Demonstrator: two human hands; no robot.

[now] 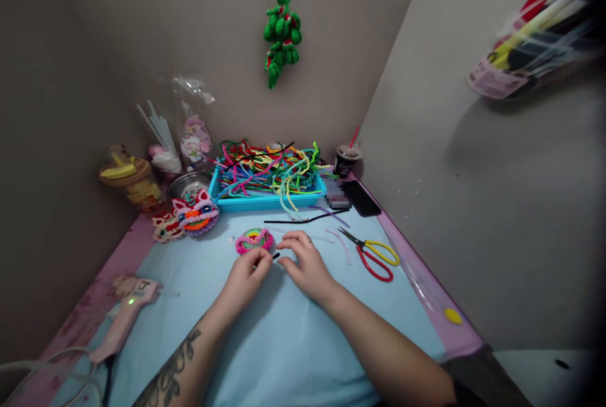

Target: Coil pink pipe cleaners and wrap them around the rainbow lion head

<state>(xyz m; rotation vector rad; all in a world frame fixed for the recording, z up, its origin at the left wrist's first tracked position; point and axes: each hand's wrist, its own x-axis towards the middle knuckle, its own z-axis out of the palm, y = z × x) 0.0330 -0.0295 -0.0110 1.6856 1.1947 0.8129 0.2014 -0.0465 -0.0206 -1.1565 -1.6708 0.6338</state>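
Observation:
My left hand pinches a tiny black piece between thumb and fingertips, just below a round pink pipe-cleaner craft lying on the light blue mat. My right hand rests beside it on the mat, fingers curled and spread, holding nothing I can see. A long black pipe cleaner lies beyond the hands. Red-and-yellow scissors lie to the right of my right hand.
A blue tray of several coloured pipe cleaners stands at the back. Finished fuzzy lion heads sit at the left. A pink glue gun lies near left. A black phone and cup are back right.

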